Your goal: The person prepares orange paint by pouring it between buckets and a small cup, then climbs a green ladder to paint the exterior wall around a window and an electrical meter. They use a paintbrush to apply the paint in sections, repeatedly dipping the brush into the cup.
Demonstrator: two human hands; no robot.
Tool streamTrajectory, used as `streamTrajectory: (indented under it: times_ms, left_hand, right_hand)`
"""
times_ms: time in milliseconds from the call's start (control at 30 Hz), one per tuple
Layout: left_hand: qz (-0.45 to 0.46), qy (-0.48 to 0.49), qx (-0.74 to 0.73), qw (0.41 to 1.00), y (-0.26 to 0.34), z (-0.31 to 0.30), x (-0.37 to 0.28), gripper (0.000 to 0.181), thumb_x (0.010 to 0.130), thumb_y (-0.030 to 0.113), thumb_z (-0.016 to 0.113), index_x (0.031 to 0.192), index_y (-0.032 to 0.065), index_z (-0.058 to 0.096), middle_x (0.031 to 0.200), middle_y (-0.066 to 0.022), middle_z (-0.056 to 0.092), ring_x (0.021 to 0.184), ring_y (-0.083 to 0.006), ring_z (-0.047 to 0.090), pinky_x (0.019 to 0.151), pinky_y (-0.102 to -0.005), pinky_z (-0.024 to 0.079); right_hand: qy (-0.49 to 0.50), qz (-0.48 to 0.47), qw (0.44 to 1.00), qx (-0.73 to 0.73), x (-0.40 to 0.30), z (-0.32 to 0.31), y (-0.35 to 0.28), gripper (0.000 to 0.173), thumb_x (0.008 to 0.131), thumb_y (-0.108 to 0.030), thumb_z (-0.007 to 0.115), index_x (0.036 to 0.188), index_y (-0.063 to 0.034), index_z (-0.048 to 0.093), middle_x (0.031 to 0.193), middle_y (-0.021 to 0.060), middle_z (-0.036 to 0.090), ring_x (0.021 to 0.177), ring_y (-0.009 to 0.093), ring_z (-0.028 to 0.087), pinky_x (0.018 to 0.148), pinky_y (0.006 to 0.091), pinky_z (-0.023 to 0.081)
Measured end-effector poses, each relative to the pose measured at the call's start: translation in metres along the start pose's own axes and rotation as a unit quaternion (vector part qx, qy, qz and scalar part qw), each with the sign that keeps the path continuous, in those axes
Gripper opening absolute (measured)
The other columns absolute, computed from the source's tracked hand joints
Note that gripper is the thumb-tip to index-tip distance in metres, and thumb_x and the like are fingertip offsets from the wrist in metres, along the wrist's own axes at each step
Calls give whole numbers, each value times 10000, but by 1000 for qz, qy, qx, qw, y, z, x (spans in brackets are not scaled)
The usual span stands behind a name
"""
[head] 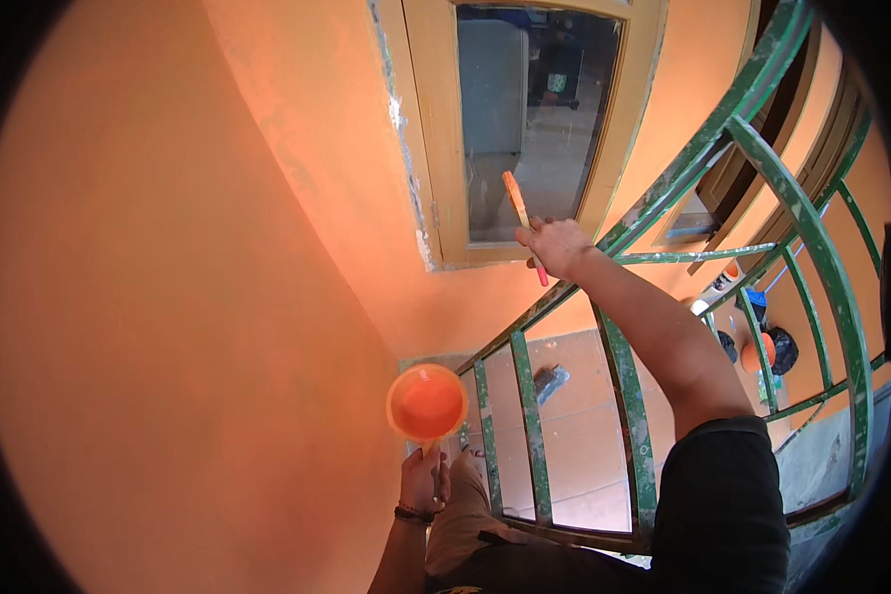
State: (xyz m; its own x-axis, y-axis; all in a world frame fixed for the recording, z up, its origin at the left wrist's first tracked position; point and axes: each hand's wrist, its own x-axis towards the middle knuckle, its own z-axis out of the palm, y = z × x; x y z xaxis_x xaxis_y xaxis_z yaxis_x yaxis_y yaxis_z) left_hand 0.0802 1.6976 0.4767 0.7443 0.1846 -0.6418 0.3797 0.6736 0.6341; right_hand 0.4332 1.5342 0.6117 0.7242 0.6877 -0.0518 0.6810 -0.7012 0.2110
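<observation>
My left hand [423, 479] grips the handle of a round plastic dipper [394, 425] with orange paint [431, 405] in it. The dipper is level, close to the orange wall [193, 334]. Out in front, my right hand [560, 249] is closed around the handle of a paintbrush [516, 194]. Its bristles are coated in orange and point up and away from me, in front of the glass pane of a wooden window [534, 134]. The brush handle's end is pink-red. Whether the bristles touch anything I cannot tell; they appear apart from the frame.
Paint-spattered green metal scaffolding [531, 431] curves around my right side, its rungs below my arm. Down on the tiled floor [586, 438] lies a grey block-like object [551, 383]. Farther right are an orange bucket [757, 353] and black plastic bags [785, 350]. Grey-white filler [408, 171] edges the window frame.
</observation>
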Motion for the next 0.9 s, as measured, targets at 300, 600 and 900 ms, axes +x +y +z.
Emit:
streamTrajectory:
  times_ms: [300,600,900]
  left_hand:
    - [-44,45,34,997,89,14,31,243,913,271,493,846,39,470,499,-52,463,277,-161,390,255,-275,300]
    - [-5,36,85,996,192,71,30,261,909,282,503,822,38,475,516,-43,460,286,-152,393,260,-273,306]
    - [-17,-23,129,991,245,98,2,281,891,302,528,821,34,484,506,-31,454,295,-128,375,262,-255,282]
  right_hand:
    - [19,-44,992,-117,-52,-9,-6,320,727,-288,641,957,-99,523,963,117,536,830,220,572,792,319,357]
    - [85,-2,995,-53,-52,-4,-8,311,657,-291,686,849,-116,516,862,86,537,820,231,551,803,322,341]
    - [96,8,995,-19,-52,0,-9,167,746,-231,588,833,-112,509,851,89,562,825,247,545,806,339,346]
